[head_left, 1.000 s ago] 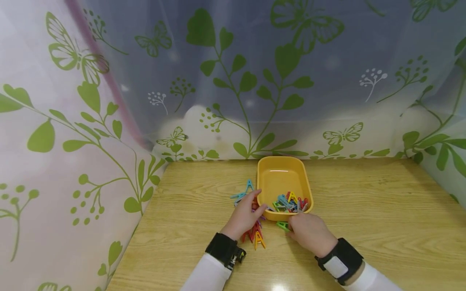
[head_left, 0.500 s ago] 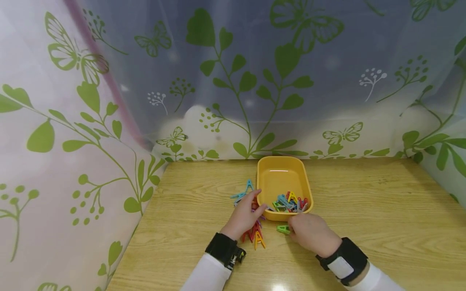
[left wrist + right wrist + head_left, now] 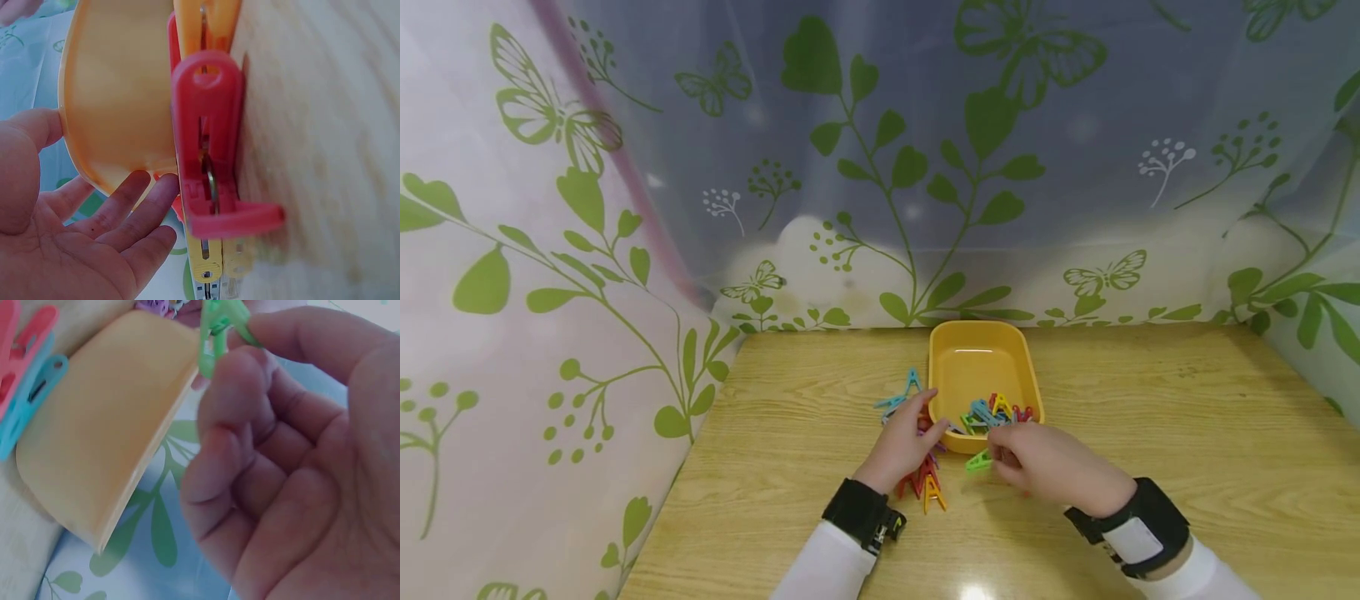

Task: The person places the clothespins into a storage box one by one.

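Observation:
My right hand point(image 3: 1048, 462) pinches a green clothespin point(image 3: 978, 461) between thumb and curled fingers, just in front of the yellow tub point(image 3: 985, 335). The right wrist view shows the same green clothespin point(image 3: 219, 325) at the fingertips. My left hand point(image 3: 901, 446) rests against the tub's left front side, thumb at the rim and the other fingers loosely extended along the outer wall. Several coloured clothespins point(image 3: 985, 412) lie in the near end of the tub. Around and under my left hand are more, among them a blue one point(image 3: 913, 381), a red one point(image 3: 206, 144) and an orange one point(image 3: 933, 497).
A wooden table point(image 3: 805, 375) extends on both sides of the tub. Behind it hangs a leaf-patterned curtain point(image 3: 1075, 208). In the right wrist view, a pink clothespin point(image 3: 28, 350) and a turquoise one point(image 3: 31, 400) lie on the table beside the tub, mostly hidden in the head view.
My right hand has risen slightly from the tabletop with the green clothespin, its wrist swinging out to the right. The clothespin has tilted. My left hand and the tub have stayed put.

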Demonstrator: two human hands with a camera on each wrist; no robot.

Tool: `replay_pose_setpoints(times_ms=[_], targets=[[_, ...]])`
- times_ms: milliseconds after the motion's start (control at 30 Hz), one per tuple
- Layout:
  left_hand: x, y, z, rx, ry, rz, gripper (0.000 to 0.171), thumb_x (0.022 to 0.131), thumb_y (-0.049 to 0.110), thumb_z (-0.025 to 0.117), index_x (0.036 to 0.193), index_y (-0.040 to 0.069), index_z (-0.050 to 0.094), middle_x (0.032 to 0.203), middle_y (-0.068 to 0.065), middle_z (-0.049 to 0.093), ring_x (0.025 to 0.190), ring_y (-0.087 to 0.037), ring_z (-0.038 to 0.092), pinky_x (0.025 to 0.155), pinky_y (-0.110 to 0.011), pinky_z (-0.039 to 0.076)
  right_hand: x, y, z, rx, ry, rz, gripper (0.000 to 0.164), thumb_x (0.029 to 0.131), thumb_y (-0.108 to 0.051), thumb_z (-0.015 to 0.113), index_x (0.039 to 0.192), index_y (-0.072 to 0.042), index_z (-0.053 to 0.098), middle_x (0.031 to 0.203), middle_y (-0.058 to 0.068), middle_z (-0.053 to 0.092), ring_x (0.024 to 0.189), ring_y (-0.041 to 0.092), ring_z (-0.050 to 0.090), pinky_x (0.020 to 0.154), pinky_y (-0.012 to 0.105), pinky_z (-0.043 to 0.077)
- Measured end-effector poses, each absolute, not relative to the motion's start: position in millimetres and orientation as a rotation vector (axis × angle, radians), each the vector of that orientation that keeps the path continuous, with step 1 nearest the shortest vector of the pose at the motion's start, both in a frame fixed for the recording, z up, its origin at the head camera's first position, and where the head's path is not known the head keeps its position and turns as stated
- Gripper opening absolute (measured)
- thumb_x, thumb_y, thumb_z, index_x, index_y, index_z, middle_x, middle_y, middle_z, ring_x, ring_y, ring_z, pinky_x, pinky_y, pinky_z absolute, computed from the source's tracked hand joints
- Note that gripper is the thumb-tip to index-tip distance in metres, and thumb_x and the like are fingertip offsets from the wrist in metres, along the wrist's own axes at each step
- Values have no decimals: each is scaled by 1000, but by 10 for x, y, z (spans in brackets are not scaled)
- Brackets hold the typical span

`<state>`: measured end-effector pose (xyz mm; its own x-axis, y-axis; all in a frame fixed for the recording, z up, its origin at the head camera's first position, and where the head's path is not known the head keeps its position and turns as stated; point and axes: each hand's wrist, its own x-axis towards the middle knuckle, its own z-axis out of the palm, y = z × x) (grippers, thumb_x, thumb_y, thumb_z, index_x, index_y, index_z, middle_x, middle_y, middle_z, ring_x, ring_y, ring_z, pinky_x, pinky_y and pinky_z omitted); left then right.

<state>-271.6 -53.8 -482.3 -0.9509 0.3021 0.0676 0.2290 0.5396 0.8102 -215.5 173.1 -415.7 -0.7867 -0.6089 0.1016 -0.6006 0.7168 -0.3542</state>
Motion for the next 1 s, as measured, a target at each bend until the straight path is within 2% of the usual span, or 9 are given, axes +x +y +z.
replay_pose_setpoints(times_ms=[233,467,700,1000], targets=[[-2718,-543,-4829,479,2682,1396,57,105,29,63,155,8,44,134,-16,60,91,-13,65,82,-30,56,-2188,1778,-4106,-945,3083,-557,14,95,-14,73,86,-18,62,69,-12,45,58,1,38,53,20,35],[-2721,-539,-4843,473,2689,1387,57,105,29,63,155,9,44,137,-15,59,92,-12,64,83,-30,55,-2332,1894,-4258,-796,3250,-521,13,93,-12,74,85,-14,64,70,-9,50,58,3,41,53,21,36],[-2723,-538,-4839,495,2675,1417,57,104,26,63,154,6,44,119,-14,63,89,-11,63,78,-27,55,-2435,1985,-4367,-711,3277,-487,9,93,-12,72,86,-11,67,67,-6,50,57,7,42,52,24,35],[-2720,-541,-4833,493,2667,1420,56,104,25,63,154,7,44,122,-14,63,90,-12,64,79,-28,55,-2496,2028,-4462,-567,3360,-443,13,92,-13,76,84,-8,67,65,-3,53,55,10,45,51,27,37]])
